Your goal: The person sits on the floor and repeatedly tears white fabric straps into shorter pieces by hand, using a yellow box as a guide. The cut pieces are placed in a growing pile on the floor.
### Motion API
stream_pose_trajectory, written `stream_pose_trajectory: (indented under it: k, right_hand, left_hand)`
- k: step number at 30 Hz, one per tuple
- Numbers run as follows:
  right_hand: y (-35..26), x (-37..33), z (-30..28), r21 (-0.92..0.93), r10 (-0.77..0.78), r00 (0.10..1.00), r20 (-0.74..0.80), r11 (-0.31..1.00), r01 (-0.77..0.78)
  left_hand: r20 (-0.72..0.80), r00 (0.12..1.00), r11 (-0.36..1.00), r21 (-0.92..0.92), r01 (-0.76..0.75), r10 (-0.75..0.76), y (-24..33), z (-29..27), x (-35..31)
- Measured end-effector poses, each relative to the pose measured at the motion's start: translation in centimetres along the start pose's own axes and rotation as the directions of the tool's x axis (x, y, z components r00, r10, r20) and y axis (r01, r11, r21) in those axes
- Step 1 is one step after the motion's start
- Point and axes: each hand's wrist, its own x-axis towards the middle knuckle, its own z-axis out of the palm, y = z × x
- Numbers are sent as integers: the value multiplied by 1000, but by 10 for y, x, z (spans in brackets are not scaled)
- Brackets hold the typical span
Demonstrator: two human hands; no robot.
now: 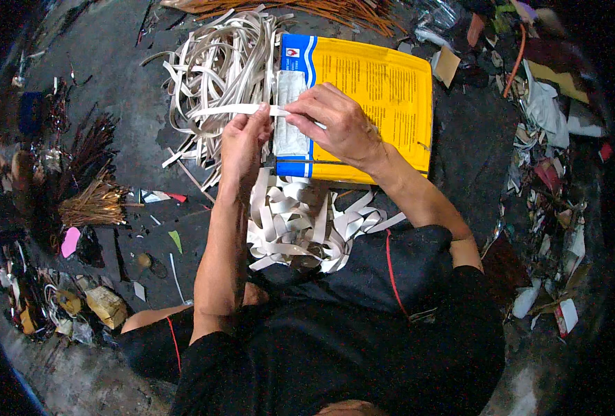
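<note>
A flat white strip (232, 109) is stretched between my two hands. My left hand (244, 144) pinches it between thumb and finger. Just to the right, my right hand (336, 126) grips the strip's other end, over a yellow and blue printed panel (373, 104). A whitish rectangular patch (291, 132) lies on the panel's left part, beneath the hands. Beyond my left hand spreads a heap of long, tangled white strips (235, 52). Nearer to me, by my lap, sits a pile of wider, curled white strips (307, 222).
Rusty brown rods or strips (307, 8) lie at the far edge. Bundled brown wire-like pieces (96, 197) and mixed scraps sit at the left. Down the right side runs a litter of scraps, with a white plastic piece (547, 107) among them. The dark floor (467, 104) shows beside the panel.
</note>
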Motion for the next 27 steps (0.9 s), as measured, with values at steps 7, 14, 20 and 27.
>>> stream_pose_trajectory:
  k: [7,14,20,27]
  right_hand:
    - [0,-3,-2,45,49,999,17,998,-50]
    - [0,2,-4,65,69,996,53,995,-73]
    - [2,7,3,97,32,998,45,995,-36]
    - [2,8,2,104,27,998,54,994,-33]
  left_hand:
    - [-7,1000,999,-29,20,-20,-9,-21,16]
    - [-50,999,998,-57,16,-19,-20,-40,31]
    - [-46,999,1000,-15,19,-20,-24,-62,40]
    - [-70,997,999,-31,-25,22,-28,-82,51]
